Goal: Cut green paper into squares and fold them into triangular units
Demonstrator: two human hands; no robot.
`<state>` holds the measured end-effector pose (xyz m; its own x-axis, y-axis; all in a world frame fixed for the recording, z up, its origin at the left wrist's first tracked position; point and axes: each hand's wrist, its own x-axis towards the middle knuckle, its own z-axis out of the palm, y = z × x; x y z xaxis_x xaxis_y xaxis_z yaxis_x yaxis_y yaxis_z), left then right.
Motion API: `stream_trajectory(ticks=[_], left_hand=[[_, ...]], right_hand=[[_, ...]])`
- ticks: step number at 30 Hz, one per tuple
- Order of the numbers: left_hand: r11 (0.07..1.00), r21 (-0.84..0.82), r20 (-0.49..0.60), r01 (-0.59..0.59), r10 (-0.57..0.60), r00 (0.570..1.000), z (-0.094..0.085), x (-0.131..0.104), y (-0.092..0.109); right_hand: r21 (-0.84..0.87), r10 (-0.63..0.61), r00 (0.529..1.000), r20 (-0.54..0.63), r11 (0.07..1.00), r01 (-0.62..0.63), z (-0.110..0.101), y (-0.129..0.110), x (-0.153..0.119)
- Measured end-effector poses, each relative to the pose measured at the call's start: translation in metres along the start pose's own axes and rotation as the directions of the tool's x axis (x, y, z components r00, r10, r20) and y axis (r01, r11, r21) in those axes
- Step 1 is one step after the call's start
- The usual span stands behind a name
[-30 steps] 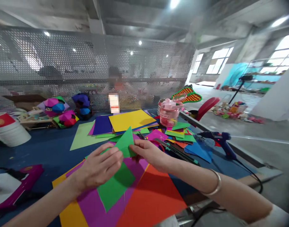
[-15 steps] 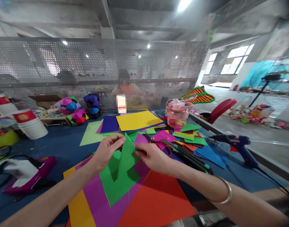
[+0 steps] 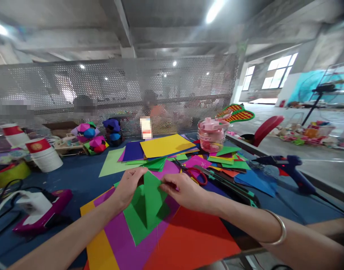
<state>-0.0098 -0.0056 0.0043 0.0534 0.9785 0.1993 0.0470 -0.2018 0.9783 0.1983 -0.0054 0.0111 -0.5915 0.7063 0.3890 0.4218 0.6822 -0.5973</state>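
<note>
A folded sheet of green paper [image 3: 155,198] stands partly raised over the coloured sheets in front of me. My left hand [image 3: 129,185] pinches its upper left edge, fingers closed. On the other edge, my right hand [image 3: 181,189] grips the paper between thumb and fingers. Beneath lie a purple sheet [image 3: 119,238], an orange-red sheet [image 3: 191,236] and a yellow-orange sheet [image 3: 100,249]. Just beyond my hands are more folded green pieces [image 3: 156,164]. Red-handled scissors [image 3: 198,176] and a green-black utility knife [image 3: 234,185] rest to the right of my right hand.
A hot glue gun [image 3: 287,170] lies at the right, its cord trailing off. Behind are a yellow sheet [image 3: 168,145] on a stack and a pink jar [image 3: 211,135]. On the left are paper cups [image 3: 45,157], a magenta power strip [image 3: 58,206] and paper ornaments [image 3: 90,135].
Both hands keep hold of the green paper, whose raised fold now stands lower and opens wider. The camera view has shifted, with the scene moving slightly right and down.
</note>
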Motion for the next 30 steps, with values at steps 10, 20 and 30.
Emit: stream_trajectory(ticks=[10, 20, 30], left_hand=[[0.989, -0.144, -0.063, 0.022, -0.031, 0.998, -0.013, 0.006, 0.002], [0.987, -0.157, -0.114, 0.019, -0.037, 0.993, -0.021, 0.008, 0.012], [0.974, -0.227, -0.088, -0.006, -0.014, 0.996, -0.022, 0.007, 0.012]], right_hand=[[0.169, 0.114, 0.991, -0.067, 0.98, -0.101, -0.001, 0.006, 0.004], [0.298, 0.163, 0.955, -0.247, 0.951, -0.085, -0.002, 0.006, 0.005], [0.254, 0.126, 0.937, -0.326, 0.966, -0.042, -0.005, 0.008, 0.005]])
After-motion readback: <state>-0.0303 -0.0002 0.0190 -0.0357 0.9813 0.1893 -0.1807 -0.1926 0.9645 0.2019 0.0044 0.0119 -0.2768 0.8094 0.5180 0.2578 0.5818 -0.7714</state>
